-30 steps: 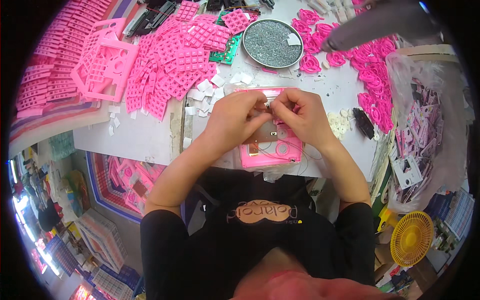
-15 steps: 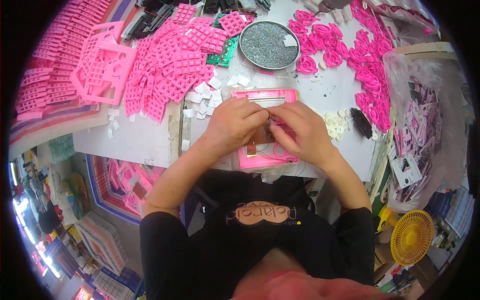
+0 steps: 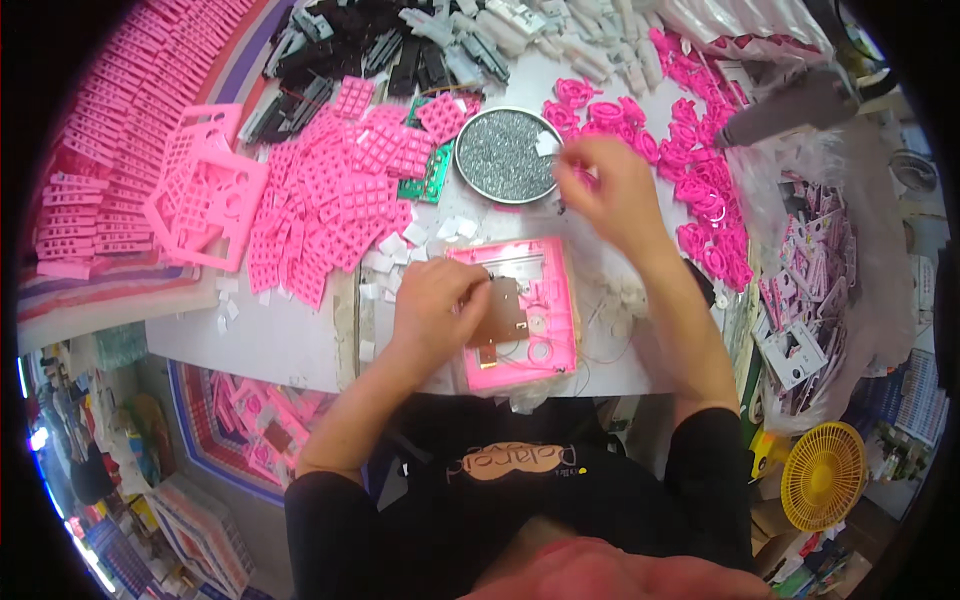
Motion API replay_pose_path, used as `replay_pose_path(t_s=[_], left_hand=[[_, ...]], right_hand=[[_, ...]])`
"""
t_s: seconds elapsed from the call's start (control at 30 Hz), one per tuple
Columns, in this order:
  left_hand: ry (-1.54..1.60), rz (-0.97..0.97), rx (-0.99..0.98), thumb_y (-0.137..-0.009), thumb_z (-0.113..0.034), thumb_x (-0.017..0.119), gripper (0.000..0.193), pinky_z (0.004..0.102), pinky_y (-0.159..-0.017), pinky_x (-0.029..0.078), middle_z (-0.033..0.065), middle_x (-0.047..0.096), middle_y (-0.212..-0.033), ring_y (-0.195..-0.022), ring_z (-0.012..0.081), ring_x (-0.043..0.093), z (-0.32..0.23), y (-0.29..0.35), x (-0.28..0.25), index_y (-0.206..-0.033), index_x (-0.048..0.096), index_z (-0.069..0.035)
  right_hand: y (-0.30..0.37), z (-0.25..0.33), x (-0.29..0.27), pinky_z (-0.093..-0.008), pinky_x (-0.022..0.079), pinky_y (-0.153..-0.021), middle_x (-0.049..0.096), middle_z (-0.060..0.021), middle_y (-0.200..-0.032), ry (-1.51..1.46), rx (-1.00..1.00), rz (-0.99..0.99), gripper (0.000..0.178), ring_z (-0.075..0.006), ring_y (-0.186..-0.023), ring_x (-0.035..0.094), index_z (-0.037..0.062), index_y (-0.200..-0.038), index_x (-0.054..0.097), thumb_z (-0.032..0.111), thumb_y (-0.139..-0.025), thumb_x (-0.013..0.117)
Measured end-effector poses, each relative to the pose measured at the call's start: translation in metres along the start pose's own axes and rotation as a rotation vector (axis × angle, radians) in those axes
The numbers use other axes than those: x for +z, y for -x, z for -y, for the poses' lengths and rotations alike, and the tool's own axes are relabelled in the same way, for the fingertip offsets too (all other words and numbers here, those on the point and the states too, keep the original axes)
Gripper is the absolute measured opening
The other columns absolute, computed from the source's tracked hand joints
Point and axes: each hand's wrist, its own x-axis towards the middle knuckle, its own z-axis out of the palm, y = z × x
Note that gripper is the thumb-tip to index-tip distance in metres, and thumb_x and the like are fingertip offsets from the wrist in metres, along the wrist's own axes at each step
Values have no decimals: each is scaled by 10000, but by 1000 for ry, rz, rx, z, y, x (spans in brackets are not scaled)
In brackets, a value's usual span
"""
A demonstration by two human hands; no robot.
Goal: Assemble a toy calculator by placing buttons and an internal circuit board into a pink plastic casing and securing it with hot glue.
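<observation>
Well to the right of the right hand (image 3: 612,190), a clear plastic bag (image 3: 835,270) slumps open at the table's edge, stuffed with small carded packs (image 3: 795,350) in white and grey with pink parts showing. Beyond that hand, along the far edge, lie more clear plastic bags (image 3: 740,25). Far below and left of the left hand (image 3: 432,305), flat pink-and-white printed packages (image 3: 195,530) stand stacked on the floor.

White table (image 3: 290,345) (pink parts (image 3: 340,195), round tray (image 3: 505,155))
</observation>
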Motion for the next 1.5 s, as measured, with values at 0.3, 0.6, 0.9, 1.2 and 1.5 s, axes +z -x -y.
replay_pose_path(t_s=[0.3,0.6,0.9,1.2,1.5], left_hand=[[81,22,-28,-823,-88,734,91,407,-747,450,75,679,-822,-780,276,639,1,5,7,-909,705,-79],[516,-172,-366,-897,-14,692,67,272,-663,460,46,623,-841,-707,118,556,17,19,13,-958,665,-10],[374,11,-74,-893,-15,691,73,291,-630,468,60,607,-824,-677,148,573,13,9,0,-959,661,-20],[340,176,-37,-871,-2,692,86,303,-673,503,83,647,-896,-732,187,624,21,5,-14,-953,670,-14],[114,330,236,-857,-157,740,143,410,-679,487,65,651,-877,-811,302,643,25,-9,-22,-964,684,-81]], right_hand=[[-149,-168,35,-507,528,-912,697,-201,-1084,627,479,47,298,-400,-1146,612,19,-1114,601,221,-904,659],[1,32,9,-352,453,-989,616,-177,-1247,-99,-20,69,551,-271,-1122,604,-17,-1381,559,243,-914,692],[56,66,-19,-298,539,-668,639,-75,-1028,-749,903,817,339,-163,-794,682,34,-1262,554,271,-1022,586],[80,63,-9,-354,562,-640,622,-134,-1063,-378,466,692,496,-216,-736,685,40,-1240,561,322,-886,763],[85,54,7,-456,494,-894,648,-105,-1070,-34,-270,355,582,-323,-1030,598,42,-1200,611,260,-713,844]])
